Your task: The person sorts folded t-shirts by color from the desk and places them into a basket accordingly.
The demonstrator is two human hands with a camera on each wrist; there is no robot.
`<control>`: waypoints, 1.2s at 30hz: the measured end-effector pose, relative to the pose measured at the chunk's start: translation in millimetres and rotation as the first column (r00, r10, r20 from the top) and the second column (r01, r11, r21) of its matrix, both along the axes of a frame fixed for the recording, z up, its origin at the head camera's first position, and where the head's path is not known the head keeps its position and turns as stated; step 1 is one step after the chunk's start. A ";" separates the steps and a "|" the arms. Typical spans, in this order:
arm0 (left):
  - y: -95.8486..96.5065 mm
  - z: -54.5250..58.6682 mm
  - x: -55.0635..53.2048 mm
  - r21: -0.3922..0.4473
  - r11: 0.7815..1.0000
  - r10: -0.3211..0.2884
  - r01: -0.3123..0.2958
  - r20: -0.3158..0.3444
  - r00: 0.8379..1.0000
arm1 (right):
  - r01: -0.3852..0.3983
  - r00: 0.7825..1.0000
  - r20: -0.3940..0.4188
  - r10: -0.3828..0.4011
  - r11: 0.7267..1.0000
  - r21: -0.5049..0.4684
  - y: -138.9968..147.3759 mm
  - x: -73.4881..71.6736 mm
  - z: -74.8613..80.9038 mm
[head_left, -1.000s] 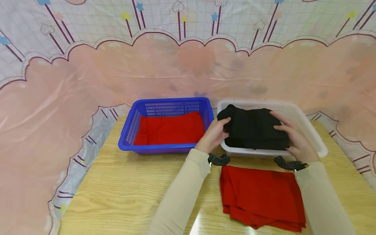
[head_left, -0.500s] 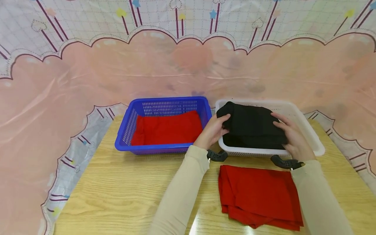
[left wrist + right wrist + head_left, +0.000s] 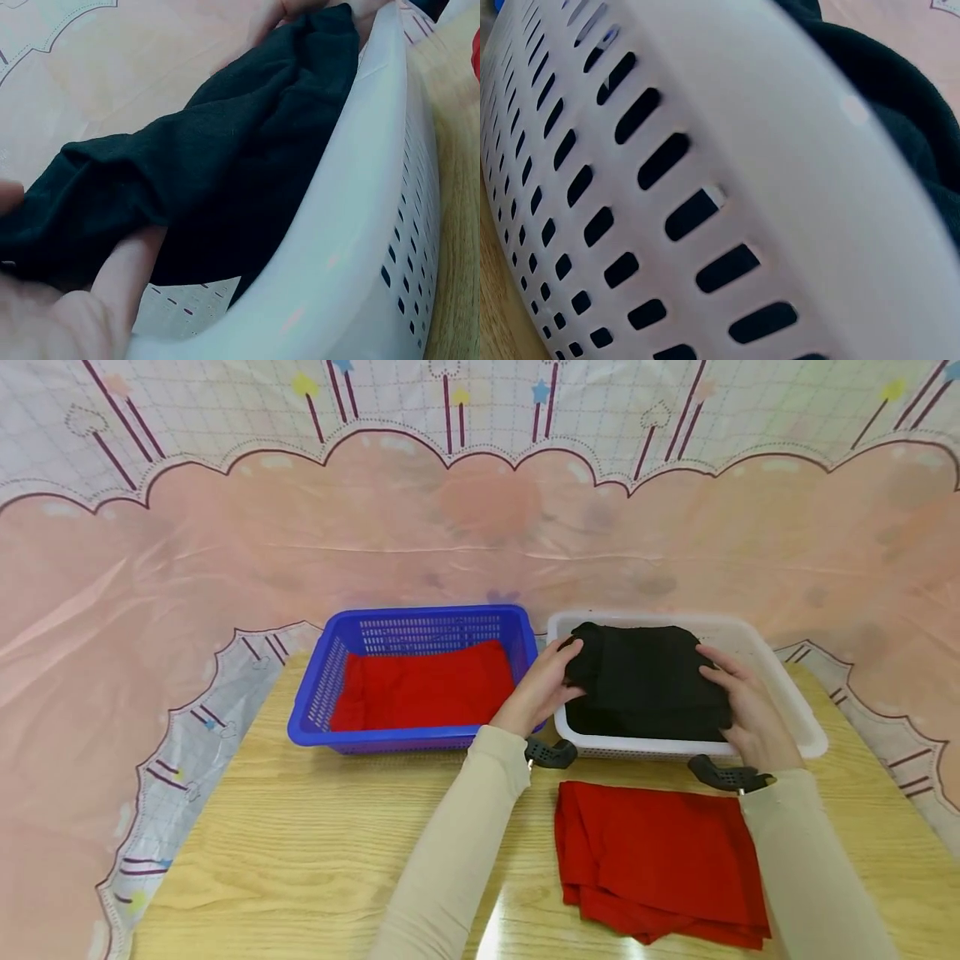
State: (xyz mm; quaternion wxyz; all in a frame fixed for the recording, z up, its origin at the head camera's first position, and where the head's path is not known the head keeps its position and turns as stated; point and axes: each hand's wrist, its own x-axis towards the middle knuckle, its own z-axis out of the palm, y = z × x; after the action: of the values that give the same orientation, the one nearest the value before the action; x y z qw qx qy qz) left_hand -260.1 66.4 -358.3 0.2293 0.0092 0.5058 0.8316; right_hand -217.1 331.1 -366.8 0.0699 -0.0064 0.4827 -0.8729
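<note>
Left hand pinched left end of black cloth, thumb underneath. Cloth lay in white basket between grips, long axis running hand to hand, neither nearer. Right hand had fingers against right end; whether pinching, could not tell: thumb mostly hidden. Dark layer beneath: same cloth or another, unclear. Right wrist view: mostly basket wall, hand unseen.

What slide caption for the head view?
Left grip and right grip at opposite sides of black cloth in a white basket, beside a blue basket holding red cloth.
</note>
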 end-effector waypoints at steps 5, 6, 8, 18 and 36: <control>1.0 -0.7 -0.8 0.003 1.000 -0.004 0.004 -0.034 0.999 | -0.013 1.000 0.019 0.013 1.000 0.004 1.5 1.0 1.7; 1.1 -0.8 -1.0 0.004 1.000 -0.009 0.010 -0.049 0.999 | -0.021 1.000 0.020 0.021 1.000 0.005 2.0 1.3 2.0; 0.9 -1.0 -1.0 -0.008 1.000 -0.019 0.018 -0.089 0.996 | -0.026 0.999 0.021 0.025 1.000 0.008 2.4 1.2 2.6; -0.4 -1.3 -2.7 -0.033 0.996 -0.082 0.077 -0.175 0.981 | 0.015 0.998 0.052 -0.018 0.999 0.051 1.4 -1.1 4.4; 2.7 -2.4 -11.1 -0.134 0.988 -0.092 0.072 -0.145 0.985 | 0.089 0.995 0.045 -0.094 0.991 0.101 -0.5 -4.6 -2.8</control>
State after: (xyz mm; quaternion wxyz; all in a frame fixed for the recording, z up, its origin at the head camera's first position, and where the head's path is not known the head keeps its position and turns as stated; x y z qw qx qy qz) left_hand -271.2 69.1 -360.7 0.2246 0.0780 0.5734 0.7840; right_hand -221.7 330.7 -369.6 0.0419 0.0408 0.5234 -0.8501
